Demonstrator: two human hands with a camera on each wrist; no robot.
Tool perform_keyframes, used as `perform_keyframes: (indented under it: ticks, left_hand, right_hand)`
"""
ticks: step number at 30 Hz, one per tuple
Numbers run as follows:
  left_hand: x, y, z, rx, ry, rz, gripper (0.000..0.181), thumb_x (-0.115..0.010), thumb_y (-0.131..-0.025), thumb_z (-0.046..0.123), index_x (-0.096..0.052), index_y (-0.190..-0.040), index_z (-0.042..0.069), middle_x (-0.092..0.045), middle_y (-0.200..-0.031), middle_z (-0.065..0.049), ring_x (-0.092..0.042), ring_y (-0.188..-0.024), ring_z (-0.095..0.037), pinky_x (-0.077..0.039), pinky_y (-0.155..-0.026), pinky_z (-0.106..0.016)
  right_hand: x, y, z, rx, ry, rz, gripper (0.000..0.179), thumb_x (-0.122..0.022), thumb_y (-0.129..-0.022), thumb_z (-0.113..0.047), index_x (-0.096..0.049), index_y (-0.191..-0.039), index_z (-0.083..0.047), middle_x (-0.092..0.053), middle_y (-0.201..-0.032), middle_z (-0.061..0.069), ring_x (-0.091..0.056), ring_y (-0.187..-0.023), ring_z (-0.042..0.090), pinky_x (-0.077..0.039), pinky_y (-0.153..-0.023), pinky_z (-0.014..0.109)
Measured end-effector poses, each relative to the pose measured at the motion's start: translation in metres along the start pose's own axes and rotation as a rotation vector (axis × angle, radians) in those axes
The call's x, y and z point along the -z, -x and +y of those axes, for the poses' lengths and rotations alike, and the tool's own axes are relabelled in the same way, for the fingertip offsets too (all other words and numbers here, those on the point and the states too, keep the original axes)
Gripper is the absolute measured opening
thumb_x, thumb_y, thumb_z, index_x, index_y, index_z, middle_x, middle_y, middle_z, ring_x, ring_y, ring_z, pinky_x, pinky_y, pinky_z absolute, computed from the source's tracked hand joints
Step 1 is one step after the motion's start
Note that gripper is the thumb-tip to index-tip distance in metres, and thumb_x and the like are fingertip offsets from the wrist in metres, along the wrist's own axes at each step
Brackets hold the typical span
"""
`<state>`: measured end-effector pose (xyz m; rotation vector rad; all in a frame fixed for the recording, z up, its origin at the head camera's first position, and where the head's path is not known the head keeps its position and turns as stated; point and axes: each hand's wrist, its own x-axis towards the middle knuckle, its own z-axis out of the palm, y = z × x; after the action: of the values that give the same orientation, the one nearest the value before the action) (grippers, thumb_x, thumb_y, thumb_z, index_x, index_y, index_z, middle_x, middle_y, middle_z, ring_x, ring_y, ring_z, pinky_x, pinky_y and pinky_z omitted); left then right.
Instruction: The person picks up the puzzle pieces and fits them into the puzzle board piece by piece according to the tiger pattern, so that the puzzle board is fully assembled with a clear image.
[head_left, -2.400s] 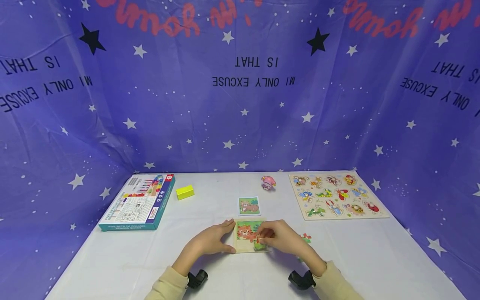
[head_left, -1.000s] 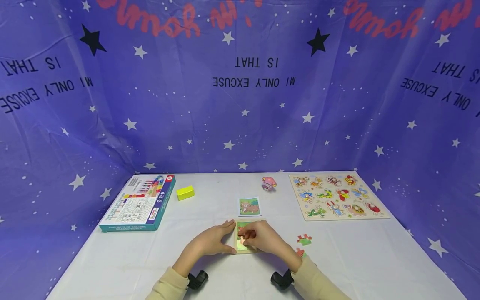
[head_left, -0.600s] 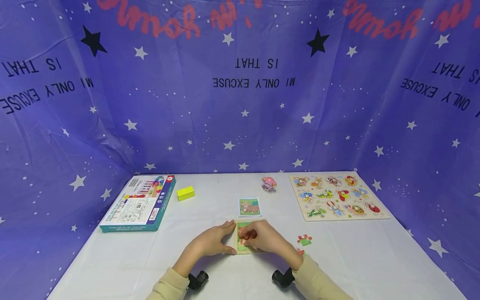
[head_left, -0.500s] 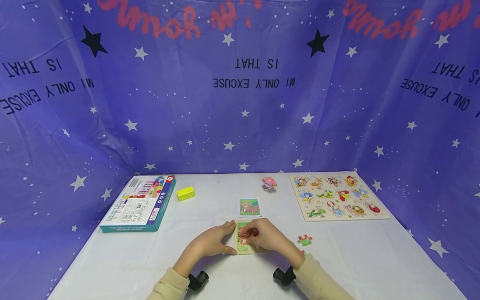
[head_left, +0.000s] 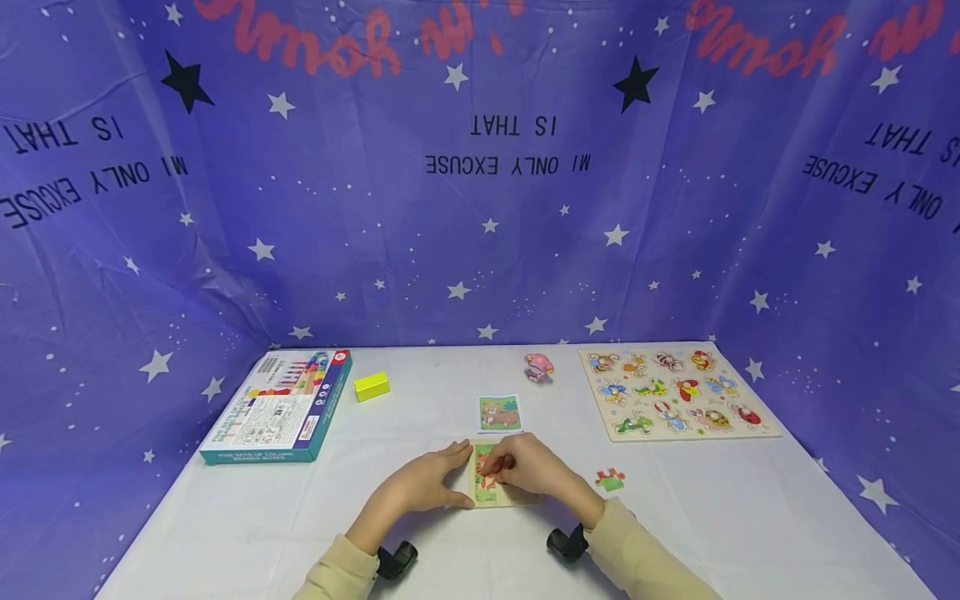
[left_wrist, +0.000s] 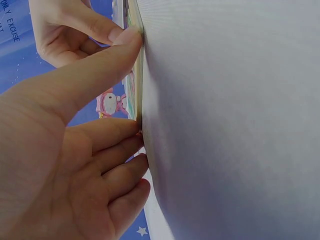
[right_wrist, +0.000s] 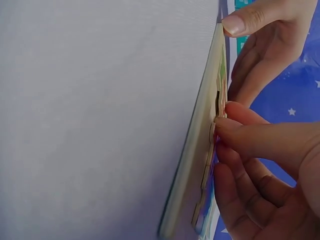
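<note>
A small wooden jigsaw board (head_left: 491, 504) with a red-orange animal on green lies in front of me in the head view. My left hand (head_left: 427, 482) rests along its left side, thumb at the near corner and fairly straight fingers at the far one. Over the board, my right hand (head_left: 534, 467) pinches a jigsaw piece (head_left: 486, 492) between thumb and index finger at the lower left of the picture. In the right wrist view the fingertips (right_wrist: 231, 125) are at the piece's edge. The right hand covers much of the board's right half.
A loose jigsaw piece (head_left: 611, 479) lies right of the board. Behind the board is a picture card (head_left: 499, 413). Farther out are a yellow block (head_left: 372, 386), a pink figurine (head_left: 537, 367), a boxed toy set (head_left: 277, 408) and an insect peg puzzle (head_left: 678, 392).
My right hand has carried the green piece from the board's lower right to its lower left, where it now lies flatter. A second loose piece has become hidden by the right arm. The left hand stays put.
</note>
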<state>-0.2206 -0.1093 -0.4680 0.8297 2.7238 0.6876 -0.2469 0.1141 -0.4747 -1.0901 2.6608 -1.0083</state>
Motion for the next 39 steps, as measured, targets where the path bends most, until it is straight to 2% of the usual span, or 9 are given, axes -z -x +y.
perform_keyframes:
  ticks: [6, 11, 21, 39]
  left_hand:
    - [-0.001, -0.0005, -0.0013, -0.003, 0.001, -0.003, 0.087, -0.077, -0.078, 0.044, -0.042, -0.144, -0.001, -0.037, -0.151, -0.014, -0.035, -0.138, -0.032, -0.031, -0.111, -0.046]
    - [-0.0011, -0.0005, -0.0014, -0.003, -0.002, -0.001, 0.087, -0.077, -0.078, 0.044, -0.042, -0.143, -0.001, -0.037, -0.151, -0.014, -0.035, -0.138, -0.032, -0.032, -0.111, -0.047]
    - [-0.0008, -0.0011, -0.0005, 0.005, -0.008, -0.007, 0.088, -0.077, -0.078, 0.045, -0.041, -0.144, -0.001, -0.036, -0.152, -0.013, -0.034, -0.138, -0.032, -0.031, -0.111, -0.047]
    - [-0.0003, -0.0011, -0.0005, 0.012, 0.001, -0.015, 0.088, -0.076, -0.078, 0.045, -0.041, -0.145, 0.0, -0.036, -0.152, -0.013, -0.033, -0.139, -0.032, -0.031, -0.111, -0.047]
  right_hand:
    - [0.0027, 0.0015, -0.001, 0.001, -0.029, -0.025, 0.012, -0.077, -0.079, 0.0, -0.077, -0.088, -0.009, -0.067, -0.081, -0.005, -0.056, -0.068, -0.001, -0.05, -0.061, 0.017]
    - [0.0015, 0.0007, -0.0015, 0.005, -0.033, -0.014, 0.01, -0.08, -0.078, -0.005, -0.077, -0.086, -0.009, -0.067, -0.079, -0.005, -0.056, -0.067, -0.001, -0.05, -0.061, 0.017]
    - [-0.001, -0.0021, -0.0003, -0.042, -0.067, -0.001, 0.01, -0.081, -0.075, -0.004, -0.075, -0.082, -0.009, -0.067, -0.072, -0.006, -0.055, -0.06, -0.001, -0.049, -0.056, 0.018]
    - [-0.0005, -0.0031, 0.0003, -0.027, -0.055, -0.015, 0.008, -0.081, -0.076, -0.004, -0.076, -0.078, -0.011, -0.066, -0.074, -0.008, -0.056, -0.063, -0.001, -0.05, -0.059, 0.017]
